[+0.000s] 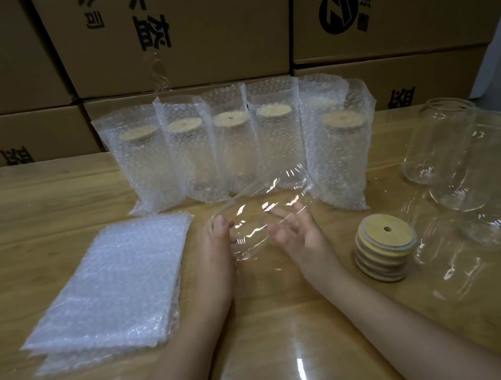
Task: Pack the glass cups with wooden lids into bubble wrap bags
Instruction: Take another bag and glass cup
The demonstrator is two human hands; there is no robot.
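Note:
A clear glass cup (257,217) without a lid lies tilted on its side above the table's middle, held between both hands. My left hand (215,248) grips its near end with curled fingers. My right hand (296,231) supports the cup's right side with its fingers spread and nearly straight. A stack of wooden lids (384,248), each with a small hole, stands to the right of my right hand. A flat pile of bubble wrap bags (112,287) lies on the left.
Several bagged cups with wooden lids (231,147) stand in a row at the back. Bare glass cups (437,139) cluster at the right on the wooden table (24,226). Cardboard boxes (177,30) form a wall behind.

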